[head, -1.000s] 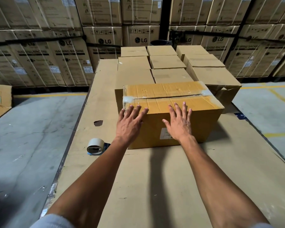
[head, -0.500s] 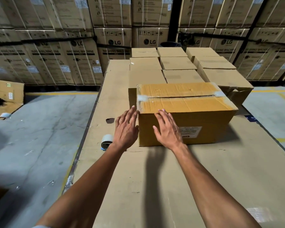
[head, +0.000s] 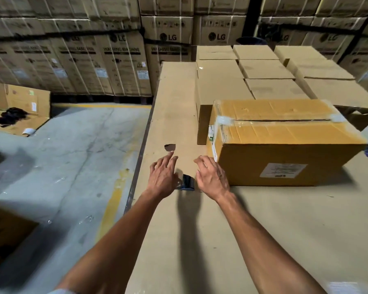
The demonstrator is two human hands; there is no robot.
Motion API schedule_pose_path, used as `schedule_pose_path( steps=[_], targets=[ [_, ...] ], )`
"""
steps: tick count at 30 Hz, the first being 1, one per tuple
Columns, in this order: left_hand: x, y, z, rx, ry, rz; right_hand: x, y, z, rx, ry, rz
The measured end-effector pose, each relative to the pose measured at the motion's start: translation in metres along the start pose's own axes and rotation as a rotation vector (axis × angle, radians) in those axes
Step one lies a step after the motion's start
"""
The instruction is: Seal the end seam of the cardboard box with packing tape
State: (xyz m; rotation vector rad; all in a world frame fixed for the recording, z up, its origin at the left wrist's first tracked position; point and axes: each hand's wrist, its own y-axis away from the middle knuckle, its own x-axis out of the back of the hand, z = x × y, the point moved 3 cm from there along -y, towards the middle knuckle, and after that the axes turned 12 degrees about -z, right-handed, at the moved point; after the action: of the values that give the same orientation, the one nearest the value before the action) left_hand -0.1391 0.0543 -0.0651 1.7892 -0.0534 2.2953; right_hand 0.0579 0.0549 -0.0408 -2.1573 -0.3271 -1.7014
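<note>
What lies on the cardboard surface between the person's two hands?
The tape dispenser, partly hidden by the left hand, with the right hand beside it, in the head view.

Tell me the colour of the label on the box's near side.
White with dark print, on the label of the brown box; head view.

A single wide-angle head camera looks forward and down along the cardboard-covered bench (head: 263, 230), close above both outstretched bare forearms. It faces the far wall of stacked brown cartons (head: 119, 60), with grey concrete floor (head: 62, 155) at left.
</note>
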Motion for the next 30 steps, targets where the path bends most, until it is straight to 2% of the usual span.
schedule_pose_path(
  steps=[8, 12, 22, 26, 30],
  targets=[
    [-0.040, -0.029, -0.046, -0.074, 0.097, -0.093, -0.087, -0.028, 0.019, -0.485, -0.409, -0.291],
    [-0.060, -0.041, -0.055, -0.122, 0.158, -0.106, -0.121, -0.032, 0.028, -0.672, -0.594, -0.346],
    [-0.080, -0.038, -0.063, -0.125, 0.321, -0.017, -0.146, -0.040, 0.035, -0.855, -0.790, -0.321],
    [-0.080, -0.038, -0.062, -0.128, 0.314, -0.011, -0.193, -0.028, 0.072, -0.880, -0.960, -0.353],
    [-0.081, -0.037, -0.061, -0.122, 0.323, -0.010, -0.148, -0.027, 0.045, -0.889, -1.103, -0.358]
  ],
)
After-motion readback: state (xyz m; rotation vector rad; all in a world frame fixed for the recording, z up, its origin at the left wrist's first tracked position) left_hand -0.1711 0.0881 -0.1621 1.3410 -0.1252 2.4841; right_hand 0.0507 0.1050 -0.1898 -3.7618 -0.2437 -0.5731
